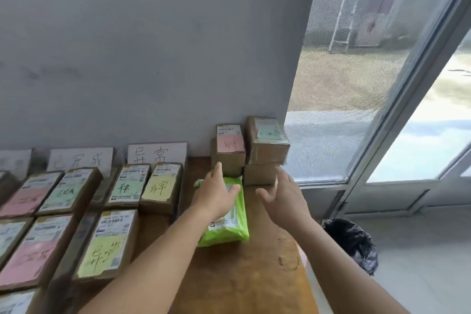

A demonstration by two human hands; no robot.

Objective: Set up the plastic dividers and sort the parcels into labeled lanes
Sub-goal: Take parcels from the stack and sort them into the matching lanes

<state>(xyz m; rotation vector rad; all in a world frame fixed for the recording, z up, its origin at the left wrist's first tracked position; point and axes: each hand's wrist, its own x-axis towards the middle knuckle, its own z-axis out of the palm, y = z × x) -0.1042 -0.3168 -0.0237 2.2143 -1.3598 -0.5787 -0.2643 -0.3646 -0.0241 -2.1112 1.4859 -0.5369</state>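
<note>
Green poly parcel (pixel 226 214) lies flat on my table, white label up, just right of sorted rows. Cardboard parcels (pixel 112 242) with pink, green, yellow notes lie flat in lanes, clear divider (pixel 81 234) between two of them. White handwritten lane signs (pixel 157 152) lean on wall. Unsorted boxes (pixel 265 146) stacked in corner.

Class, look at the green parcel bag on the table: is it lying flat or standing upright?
Lying flat. The green parcel bag rests lengthwise on the wooden table, label side up, with the left hand resting on it.
</note>
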